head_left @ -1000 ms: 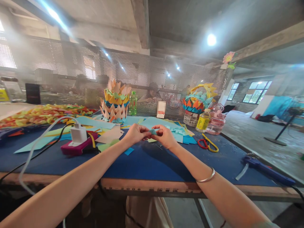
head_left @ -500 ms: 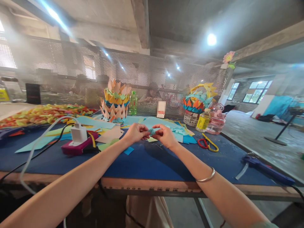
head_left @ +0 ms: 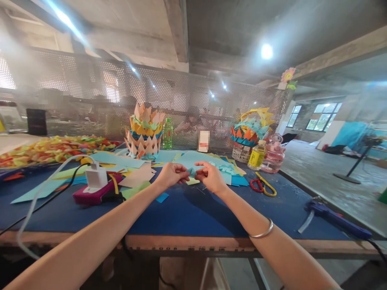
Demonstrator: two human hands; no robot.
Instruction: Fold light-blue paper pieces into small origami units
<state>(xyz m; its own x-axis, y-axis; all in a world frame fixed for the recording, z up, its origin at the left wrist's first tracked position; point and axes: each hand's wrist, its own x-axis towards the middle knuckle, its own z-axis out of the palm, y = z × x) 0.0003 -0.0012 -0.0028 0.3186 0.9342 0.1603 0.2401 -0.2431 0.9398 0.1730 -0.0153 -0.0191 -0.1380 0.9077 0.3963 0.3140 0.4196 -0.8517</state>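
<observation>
A small light-blue piece of folded paper [head_left: 191, 172] is held up between my two hands over the middle of the table. My left hand [head_left: 173, 175] pinches its left side between thumb and fingers. On the other side, the thumb and fingers of my right hand [head_left: 211, 177] grip its right edge. Behind the hands lie light-blue paper sheets [head_left: 193, 156] and a heap of small folded light-blue pieces [head_left: 225, 166]. A small bright-blue paper square [head_left: 162, 197] rests on the table near my left wrist.
Scissors [head_left: 263, 185] and a glue gun [head_left: 335, 219] lie to the right. Two layered paper baskets [head_left: 144, 133] [head_left: 246, 135], a green bottle [head_left: 167, 135], a yellow-labelled bottle [head_left: 256, 156] and a pink jug [head_left: 273, 157] stand behind. A purple power strip [head_left: 87, 196] with cables sits left, near piled paper pieces [head_left: 57, 149].
Both hands stay together on the light-blue folded paper, with the fingers only slightly shifted. The whole view has moved a little, so the table items sit slightly lower and further left.
</observation>
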